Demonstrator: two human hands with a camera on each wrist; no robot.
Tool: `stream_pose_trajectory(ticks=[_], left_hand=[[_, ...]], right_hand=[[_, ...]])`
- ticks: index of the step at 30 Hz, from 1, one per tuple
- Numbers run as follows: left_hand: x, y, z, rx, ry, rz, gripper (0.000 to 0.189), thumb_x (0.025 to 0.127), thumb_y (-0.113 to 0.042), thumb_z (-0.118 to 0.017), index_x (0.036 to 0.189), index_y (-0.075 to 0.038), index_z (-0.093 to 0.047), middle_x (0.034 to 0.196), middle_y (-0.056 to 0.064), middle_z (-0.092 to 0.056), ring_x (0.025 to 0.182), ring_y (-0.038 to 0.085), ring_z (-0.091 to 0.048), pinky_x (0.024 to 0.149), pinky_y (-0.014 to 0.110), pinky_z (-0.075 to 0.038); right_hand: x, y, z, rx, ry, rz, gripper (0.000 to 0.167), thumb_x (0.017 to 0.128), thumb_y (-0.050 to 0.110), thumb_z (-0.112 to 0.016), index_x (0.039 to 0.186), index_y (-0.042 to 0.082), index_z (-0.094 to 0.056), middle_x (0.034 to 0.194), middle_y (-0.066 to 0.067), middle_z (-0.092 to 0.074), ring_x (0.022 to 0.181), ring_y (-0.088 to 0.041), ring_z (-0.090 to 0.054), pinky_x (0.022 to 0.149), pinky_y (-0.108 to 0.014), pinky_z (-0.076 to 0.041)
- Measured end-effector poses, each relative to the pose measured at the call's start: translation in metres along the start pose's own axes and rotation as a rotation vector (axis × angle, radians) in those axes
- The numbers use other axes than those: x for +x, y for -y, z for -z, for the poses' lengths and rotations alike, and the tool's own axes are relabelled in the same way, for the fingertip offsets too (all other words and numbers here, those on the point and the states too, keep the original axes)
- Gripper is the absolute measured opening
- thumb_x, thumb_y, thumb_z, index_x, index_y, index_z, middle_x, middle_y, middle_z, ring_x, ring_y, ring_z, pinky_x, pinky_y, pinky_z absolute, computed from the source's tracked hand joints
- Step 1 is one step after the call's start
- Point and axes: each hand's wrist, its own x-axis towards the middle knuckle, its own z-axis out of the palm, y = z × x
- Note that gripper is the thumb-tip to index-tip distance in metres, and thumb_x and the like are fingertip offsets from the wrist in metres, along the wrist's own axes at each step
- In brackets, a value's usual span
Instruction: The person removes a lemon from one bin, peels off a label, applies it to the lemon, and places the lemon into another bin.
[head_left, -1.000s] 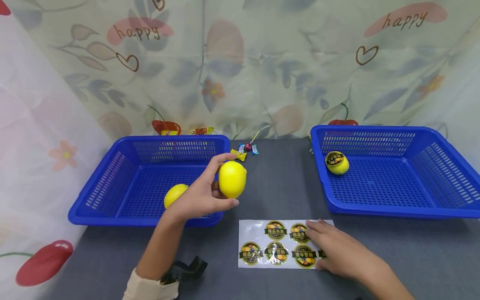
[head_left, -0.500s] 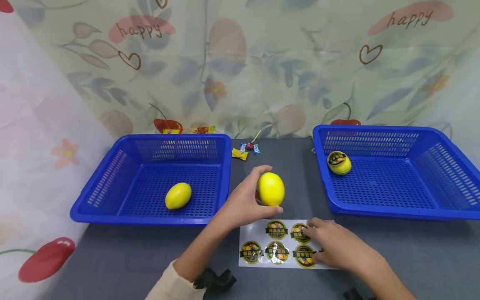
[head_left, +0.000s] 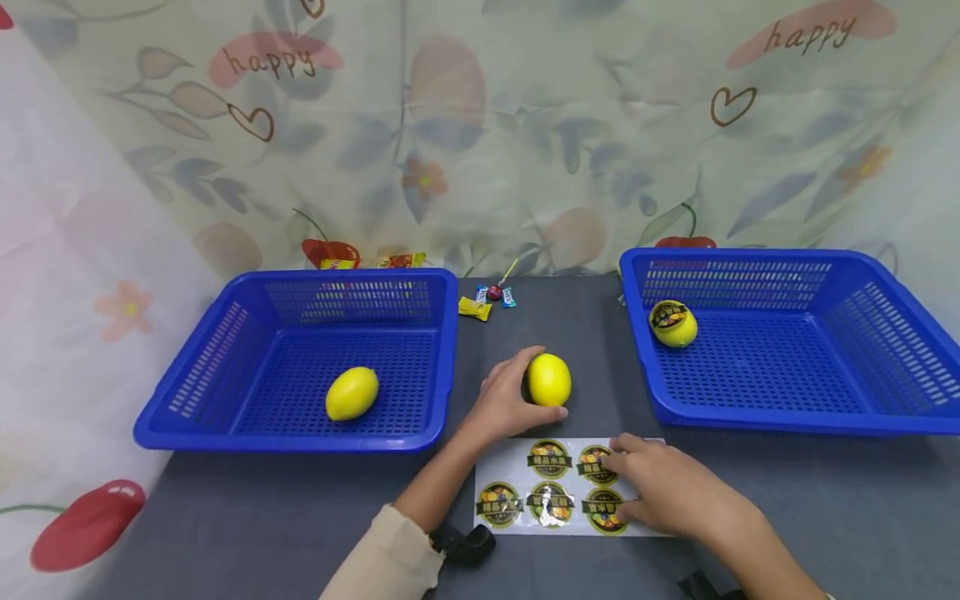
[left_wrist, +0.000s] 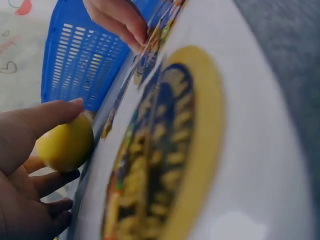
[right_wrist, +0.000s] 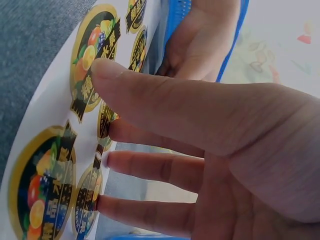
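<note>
**Lemon (head_left: 550, 380) cupped in the left hand (head_left: 513, 402), between two blue baskets**

From the nine o'clock side, the left hand curves thumb and fingers around the lemon, parted about the fruit's own width. It sits low at the worktop (head_left: 240, 521); whether it bears on the surface cannot be told. A second ago it was held up by the left basket (head_left: 288, 443); since then it has travelled toward three o'clock and come down. The second lemon (head_left: 352, 394), then partly covered by the hand and wrist, now shows whole in that basket, at nine o'clock from the cupped fruit.

At six o'clock lies the white sticker sheet (head_left: 497, 458) with round fruit labels (head_left: 550, 460). The right hand (head_left: 678, 490), at four o'clock, lies over the sheet's right end, thumb and fingers spread loosely, gripping nothing; it has barely shifted. At two o'clock, the labelled lemon (head_left: 674, 330) remains inside the right basket (head_left: 795, 419). Eleven o'clock has a lollipop (head_left: 495, 292) and a yellow-wrapped sweet (head_left: 475, 309).
</note>
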Motion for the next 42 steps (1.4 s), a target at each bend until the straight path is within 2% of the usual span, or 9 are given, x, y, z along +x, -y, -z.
stream_pose_trajectory(ticks=[5, 9, 12, 17, 20, 24, 31, 36, 42], left_hand=[[0.002, 0.002, 0.003, 0.012, 0.045, -0.022, 0.085, 0.08, -0.032, -0.085, 0.152, -0.018, -0.042, 0.147, 0.006, -0.051, 0.137, 0.032, -0.04, 0.111, 0.055, -0.03], [0.002, -0.002, 0.003, 0.041, 0.058, -0.066, 0.085, 0.08, -0.035, -0.085, 0.151, -0.016, -0.043, 0.144, 0.007, -0.054, 0.135, 0.033, -0.042, 0.109, 0.055, -0.033], [0.003, -0.007, 0.001, 0.075, 0.076, -0.088, 0.085, 0.08, -0.037, -0.084, 0.152, -0.018, -0.042, 0.143, 0.007, -0.053, 0.131, 0.032, -0.045, 0.105, 0.053, -0.039], [0.009, -0.015, -0.006, 0.129, 0.103, -0.118, 0.077, 0.082, -0.036, -0.082, 0.148, -0.021, -0.048, 0.134, 0.006, -0.058, 0.114, 0.025, -0.055, 0.088, 0.039, -0.048], [0.011, -0.018, -0.009, 0.136, 0.093, -0.104, 0.073, 0.082, -0.032, -0.082, 0.146, -0.02, -0.05, 0.129, 0.007, -0.06, 0.105, 0.022, -0.056, 0.082, 0.035, -0.048], [0.013, -0.019, -0.012, 0.128, 0.047, -0.056, 0.07, 0.082, -0.031, -0.081, 0.144, -0.02, -0.051, 0.123, 0.009, -0.058, 0.096, 0.021, -0.056, 0.076, 0.033, -0.047], [0.013, -0.017, -0.012, 0.172, -0.051, 0.055, 0.068, 0.082, -0.042, -0.078, 0.142, -0.019, -0.054, 0.116, 0.011, -0.052, 0.091, 0.023, -0.053, 0.072, 0.034, -0.046], [0.011, -0.014, -0.008, 0.174, -0.044, 0.081, 0.076, 0.081, -0.049, -0.079, 0.144, -0.017, -0.05, 0.119, 0.011, -0.052, 0.09, 0.024, -0.055, 0.074, 0.036, -0.048], [-0.002, -0.007, 0.002, 0.059, -0.014, 0.107, 0.091, 0.076, -0.051, -0.083, 0.146, -0.011, -0.041, 0.126, 0.013, -0.05, 0.106, 0.026, -0.057, 0.086, 0.042, -0.05]], right_hand=[[0.001, 0.001, 0.001, -0.006, 0.01, -0.012, 0.054, 0.074, 0.021, -0.089, 0.12, 0.0, -0.071, 0.123, -0.021, -0.061, 0.11, -0.043, -0.061, 0.095, -0.062, -0.046], [0.002, 0.001, 0.0, -0.014, 0.015, -0.017, 0.053, 0.074, 0.021, -0.089, 0.119, 0.0, -0.071, 0.122, -0.02, -0.062, 0.109, -0.041, -0.061, 0.095, -0.062, -0.046], [0.002, 0.001, -0.001, -0.007, 0.013, -0.013, 0.053, 0.074, 0.021, -0.09, 0.118, 0.0, -0.071, 0.121, -0.02, -0.062, 0.108, -0.041, -0.062, 0.094, -0.063, -0.047], [0.001, 0.001, -0.002, 0.003, 0.005, -0.012, 0.052, 0.074, 0.021, -0.09, 0.118, 0.0, -0.072, 0.122, -0.02, -0.062, 0.109, -0.041, -0.061, 0.094, -0.062, -0.047], [0.001, 0.001, -0.002, 0.002, 0.008, -0.017, 0.052, 0.074, 0.022, -0.089, 0.118, 0.0, -0.072, 0.122, -0.02, -0.062, 0.109, -0.041, -0.061, 0.094, -0.061, -0.047], [0.002, 0.002, -0.001, -0.007, 0.021, -0.028, 0.052, 0.075, 0.023, -0.089, 0.119, 0.0, -0.071, 0.122, -0.019, -0.061, 0.109, -0.04, -0.061, 0.094, -0.06, -0.047], [0.003, 0.003, -0.001, -0.02, 0.023, -0.038, 0.051, 0.076, 0.024, -0.089, 0.118, 0.001, -0.072, 0.121, -0.017, -0.061, 0.108, -0.039, -0.062, 0.094, -0.059, -0.048], [0.003, 0.003, -0.001, -0.027, 0.019, -0.039, 0.05, 0.075, 0.023, -0.089, 0.117, 0.001, -0.072, 0.119, -0.017, -0.062, 0.107, -0.039, -0.062, 0.094, -0.06, -0.047], [0.004, 0.004, -0.001, -0.034, 0.019, -0.049, 0.049, 0.074, 0.022, -0.09, 0.116, 0.003, -0.072, 0.12, -0.016, -0.062, 0.107, -0.041, -0.062, 0.094, -0.063, -0.046]])
